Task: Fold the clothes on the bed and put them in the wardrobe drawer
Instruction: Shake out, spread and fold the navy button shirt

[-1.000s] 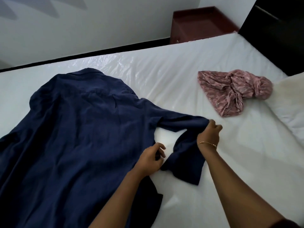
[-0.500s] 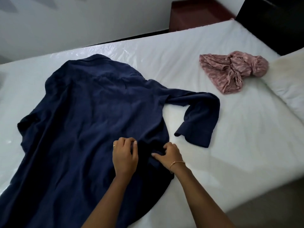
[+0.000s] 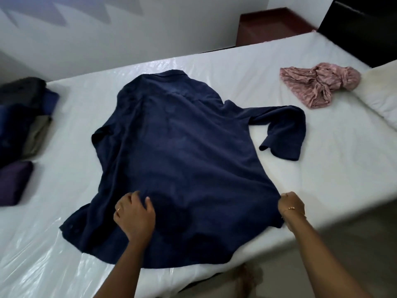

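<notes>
The navy shirt (image 3: 182,151) is being smoothed: pressed under the flat left hand (image 3: 134,216), its hem pinched by the right hand (image 3: 291,206). Next, the sleeve (image 3: 283,130) beyond the right hand likely needs folding in.

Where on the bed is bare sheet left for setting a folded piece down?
Bare sheet lies between the navy shirt and the stacked clothes at the left edge, and on the bed right of the shirt's sleeve, below the pink cloth. The left edge and the far right corner by the pillow are crowded.
</notes>
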{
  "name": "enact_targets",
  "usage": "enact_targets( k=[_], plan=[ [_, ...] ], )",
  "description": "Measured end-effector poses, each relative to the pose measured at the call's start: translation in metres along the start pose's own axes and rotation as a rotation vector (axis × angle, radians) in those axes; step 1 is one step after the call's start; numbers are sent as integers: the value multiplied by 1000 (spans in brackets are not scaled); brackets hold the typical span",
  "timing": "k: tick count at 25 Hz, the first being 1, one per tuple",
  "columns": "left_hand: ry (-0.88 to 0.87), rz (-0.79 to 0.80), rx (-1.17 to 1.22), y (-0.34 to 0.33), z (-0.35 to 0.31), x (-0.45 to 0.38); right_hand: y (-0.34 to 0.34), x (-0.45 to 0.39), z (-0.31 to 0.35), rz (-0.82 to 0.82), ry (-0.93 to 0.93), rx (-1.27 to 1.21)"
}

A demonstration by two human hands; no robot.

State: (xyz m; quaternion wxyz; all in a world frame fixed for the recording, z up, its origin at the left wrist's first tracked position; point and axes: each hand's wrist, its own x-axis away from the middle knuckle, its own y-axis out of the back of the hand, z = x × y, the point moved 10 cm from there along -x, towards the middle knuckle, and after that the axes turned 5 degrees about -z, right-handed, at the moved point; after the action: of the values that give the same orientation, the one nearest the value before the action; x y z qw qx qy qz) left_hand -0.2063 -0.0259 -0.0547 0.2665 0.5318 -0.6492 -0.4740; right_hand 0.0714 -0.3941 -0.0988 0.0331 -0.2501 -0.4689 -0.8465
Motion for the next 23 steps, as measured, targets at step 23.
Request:
enact_targets(
  k=[23],
  plan=[
    [1054,267,1326,10,153,26,-61,106,-45,-308,-268,-915]
  ],
)
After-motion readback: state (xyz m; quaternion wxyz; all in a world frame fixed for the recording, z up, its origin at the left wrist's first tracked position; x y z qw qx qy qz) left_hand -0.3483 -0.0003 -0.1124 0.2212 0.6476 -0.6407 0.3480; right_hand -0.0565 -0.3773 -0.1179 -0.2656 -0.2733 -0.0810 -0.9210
